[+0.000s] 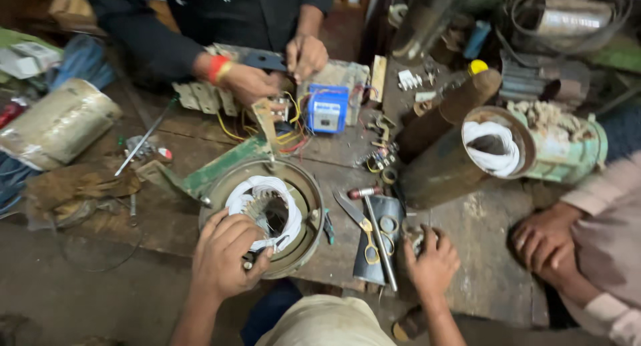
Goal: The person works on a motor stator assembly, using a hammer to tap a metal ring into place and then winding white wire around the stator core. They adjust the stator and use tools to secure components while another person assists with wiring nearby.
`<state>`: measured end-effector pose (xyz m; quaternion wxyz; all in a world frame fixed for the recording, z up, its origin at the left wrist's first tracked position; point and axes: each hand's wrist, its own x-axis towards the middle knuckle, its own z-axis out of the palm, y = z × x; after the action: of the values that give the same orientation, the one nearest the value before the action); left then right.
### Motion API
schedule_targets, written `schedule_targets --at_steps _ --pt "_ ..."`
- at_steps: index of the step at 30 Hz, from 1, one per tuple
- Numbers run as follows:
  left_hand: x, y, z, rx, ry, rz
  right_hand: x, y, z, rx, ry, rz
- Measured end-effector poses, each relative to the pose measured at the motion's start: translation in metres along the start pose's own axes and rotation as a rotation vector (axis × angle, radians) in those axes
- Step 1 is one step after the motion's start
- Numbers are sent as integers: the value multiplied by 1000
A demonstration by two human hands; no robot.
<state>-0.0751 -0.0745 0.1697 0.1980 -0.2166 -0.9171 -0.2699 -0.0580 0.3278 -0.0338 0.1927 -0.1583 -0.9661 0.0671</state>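
Note:
A round green motor housing [220,169] with white-wrapped windings [250,189] lies on the wooden workbench. My left hand [227,252] rests on its near rim, fingers curled over the white winding. My right hand [434,259] lies on the bench to the right, fingers bent on small metal parts; what it grips is hidden. Scissors with yellow handles [364,232] and a metal rod [380,242] lie between my hands.
Across the bench a person in dark clothes handles wired parts [267,79] beside a blue box [327,107]. Another person's clasped hands [547,239] rest at the right. A second green motor housing [561,152], a rusty cylinder [454,109] and a wrapped roll [57,122] lie around.

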Motion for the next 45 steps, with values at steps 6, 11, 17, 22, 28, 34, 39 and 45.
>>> schedule_targets --at_steps 6,11,17,22,28,34,39,45 --pt "6 -18 -3 23 26 22 9 -12 10 -24 -13 -15" --pt "6 -29 -6 8 39 28 13 -19 17 -19 -44 -10" --pt "8 -39 -10 39 21 1 14 -26 27 -38 -77 -13" --pt "7 -42 -11 57 15 -20 15 -28 31 -58 -129 -5" --pt "4 -44 -13 74 40 39 12 -28 31 -32 -147 11" --pt "0 -42 -16 52 39 32 4 -26 33 -73 -147 9" --pt "-2 -42 -18 49 56 38 2 -22 38 -109 -144 4" --pt "-3 -43 -16 33 74 29 7 -24 35 -34 -168 10"
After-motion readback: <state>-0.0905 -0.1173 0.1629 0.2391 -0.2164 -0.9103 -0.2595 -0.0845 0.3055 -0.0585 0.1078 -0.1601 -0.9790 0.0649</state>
